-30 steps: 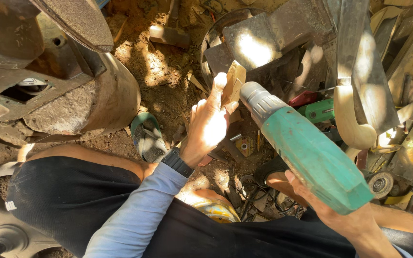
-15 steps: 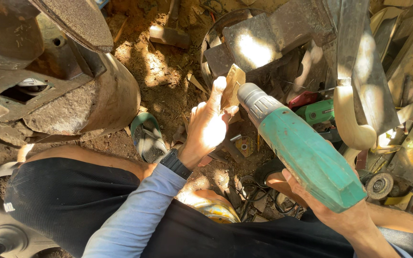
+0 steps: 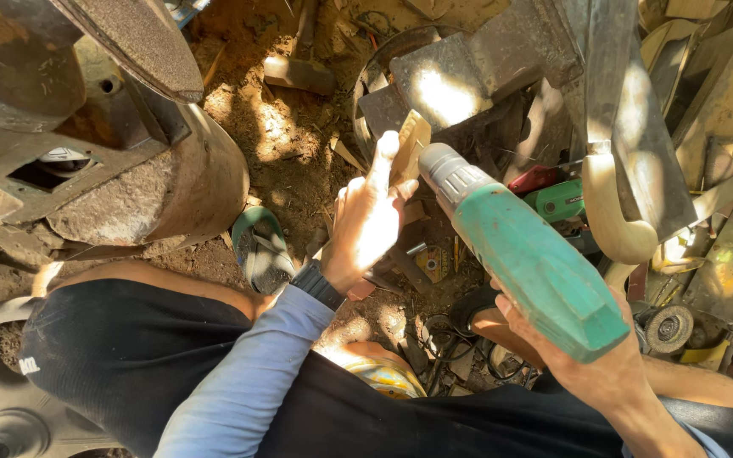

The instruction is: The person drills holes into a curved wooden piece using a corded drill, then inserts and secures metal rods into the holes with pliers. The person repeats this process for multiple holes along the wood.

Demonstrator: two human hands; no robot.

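Dirt floor (image 3: 290, 144) strewn with scrap metal. Left hand (image 3: 366, 225) pinching small wood piece (image 3: 411, 144) at frame centre; right hand (image 3: 591, 365) gripping green drill (image 3: 523, 254), chuck touching wood. Risk: bit slipping toward fingers (image 3: 381, 161), wood being unclamped.

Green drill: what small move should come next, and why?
Probably ease the green drill forward until its nose meets the wooden piece. The right hand aims its chuck at that piece, which the left hand holds upright, and the nose looks just short of the wood.
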